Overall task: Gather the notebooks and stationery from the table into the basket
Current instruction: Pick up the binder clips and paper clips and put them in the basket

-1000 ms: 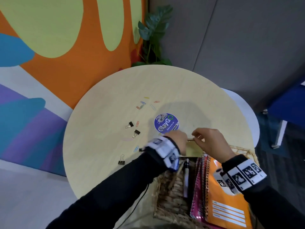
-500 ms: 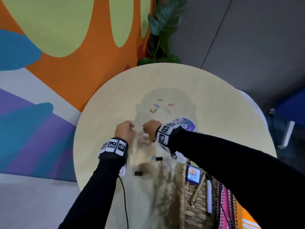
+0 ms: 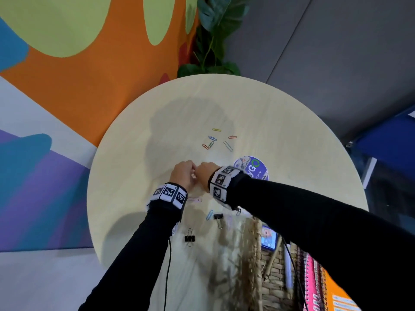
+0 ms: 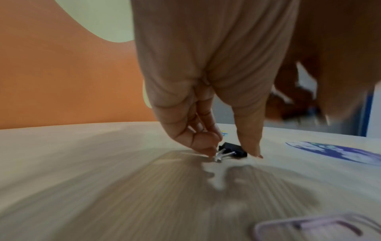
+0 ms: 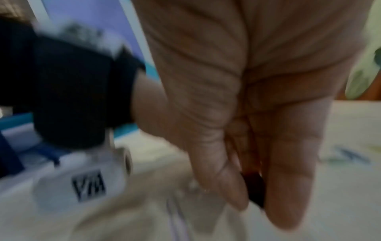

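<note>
— What has the left hand [image 4: 206, 73] got?

— It is narrow. The fingers and thumb curl down and pinch a black clip [image 4: 233, 150] that lies flat on the tabletop [image 4: 82, 163]. A fingertip is on the wire loops, and the thumb is at the black body.

— So which way does the clip lie?

— Its long axis runs from finger to thumb, straight across the pinch. The loops are on the finger side and the body on the thumb side. I'd say the hold is along its length, so the loops may fold when it is lifted.

— And the right hand [image 5: 257, 114]?

— It is just beside the left, on its thumb side, with the knuckles almost touching. Its view is blurred. The thumb and fingers are closed on a dark thing [image 5: 256, 190], probably another clip, but I cannot tell for sure.

— Where does the clip have to go?

— To the basket [image 3: 267, 265]. It is back toward the person, behind the right wrist and past the right forearm. The right hand is the nearer one, and the left would have to cross over.

— What else is close by?

— Two more binder clips [image 3: 189, 237] lie behind the left wrist. Coloured paper clips [image 3: 216, 139] lie beyond both sets of fingertips, and none has been picked up.
</note>
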The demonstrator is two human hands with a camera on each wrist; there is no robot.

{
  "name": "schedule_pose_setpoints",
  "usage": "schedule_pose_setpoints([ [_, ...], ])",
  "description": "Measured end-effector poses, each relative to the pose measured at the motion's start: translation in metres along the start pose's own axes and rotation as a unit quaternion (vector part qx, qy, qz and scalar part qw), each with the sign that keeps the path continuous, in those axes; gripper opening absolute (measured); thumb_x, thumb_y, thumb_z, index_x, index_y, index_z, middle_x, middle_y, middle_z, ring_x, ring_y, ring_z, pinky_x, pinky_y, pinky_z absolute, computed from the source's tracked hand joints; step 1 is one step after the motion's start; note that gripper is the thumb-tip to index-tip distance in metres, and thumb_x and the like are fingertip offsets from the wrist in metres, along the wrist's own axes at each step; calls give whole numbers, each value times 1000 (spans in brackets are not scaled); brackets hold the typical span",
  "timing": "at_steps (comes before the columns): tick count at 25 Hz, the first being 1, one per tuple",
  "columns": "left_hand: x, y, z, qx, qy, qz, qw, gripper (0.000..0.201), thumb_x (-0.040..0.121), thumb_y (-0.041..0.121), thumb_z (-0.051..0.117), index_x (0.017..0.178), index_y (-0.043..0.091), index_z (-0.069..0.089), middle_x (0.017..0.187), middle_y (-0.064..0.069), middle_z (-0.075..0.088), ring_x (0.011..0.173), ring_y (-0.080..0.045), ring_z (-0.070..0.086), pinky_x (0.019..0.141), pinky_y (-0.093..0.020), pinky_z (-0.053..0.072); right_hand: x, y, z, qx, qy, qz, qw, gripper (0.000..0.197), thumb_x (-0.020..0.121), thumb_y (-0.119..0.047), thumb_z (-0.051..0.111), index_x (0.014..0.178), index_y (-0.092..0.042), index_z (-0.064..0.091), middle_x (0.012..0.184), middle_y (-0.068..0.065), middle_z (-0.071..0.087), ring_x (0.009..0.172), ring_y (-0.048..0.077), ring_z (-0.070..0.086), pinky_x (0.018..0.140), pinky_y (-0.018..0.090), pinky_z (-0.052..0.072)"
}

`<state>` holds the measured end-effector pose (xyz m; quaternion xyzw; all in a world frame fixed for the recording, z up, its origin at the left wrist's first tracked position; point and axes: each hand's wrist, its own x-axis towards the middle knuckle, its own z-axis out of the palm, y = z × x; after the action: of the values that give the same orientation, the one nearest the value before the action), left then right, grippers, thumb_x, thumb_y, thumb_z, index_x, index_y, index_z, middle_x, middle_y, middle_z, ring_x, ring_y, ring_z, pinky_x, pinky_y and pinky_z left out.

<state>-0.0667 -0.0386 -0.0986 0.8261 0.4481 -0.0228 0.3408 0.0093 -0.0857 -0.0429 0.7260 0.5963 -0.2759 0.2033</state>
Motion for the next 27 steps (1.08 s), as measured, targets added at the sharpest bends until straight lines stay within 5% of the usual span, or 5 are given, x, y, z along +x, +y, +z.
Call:
schedule_pose_setpoints([
  [8,6,20,4,53,-9,0,999,20,75,13,67,89,0,72,97,-21,73,96,-37,66,78,-34,51,-161,66,-45,92,94,38,991,13,68,-15,72,75,-14,61,72,5,56,68,22,51,49,22,34],
  [12,-9,32,-13,31,5,-21,999,27,76,25,72,94,5,71,101,-16,73,100,-34,64,82,-34,50,-209,92,30,133,-3,-2,991,22,70,-18,71,87,-4,70,79,11,71,67,25,59,55,24,40],
  [17,-63,64,-40,-59,58,27,996,29,74,30,73,94,11,67,93,-5,73,90,-22,65,82,-32,51,-198,80,133,110,-93,-25,989,21,76,-19,66,85,-1,58,78,13,58,70,23,49,57,30,37],
  [21,-138,108,-34,-100,-30,102,989,20,75,28,75,87,15,65,73,9,65,64,-3,59,58,-12,46,-193,79,151,118,-77,-41,989,18,78,-19,64,83,-8,50,81,13,57,71,27,52,57,32,42],
  [27,-209,143,25,70,-183,213,957,26,79,34,66,96,14,59,92,-4,70,87,-21,63,75,-33,49,-200,81,157,77,-72,9,994,21,89,-15,52,104,-2,59,107,21,65,89,32,62,72,37,49],
])
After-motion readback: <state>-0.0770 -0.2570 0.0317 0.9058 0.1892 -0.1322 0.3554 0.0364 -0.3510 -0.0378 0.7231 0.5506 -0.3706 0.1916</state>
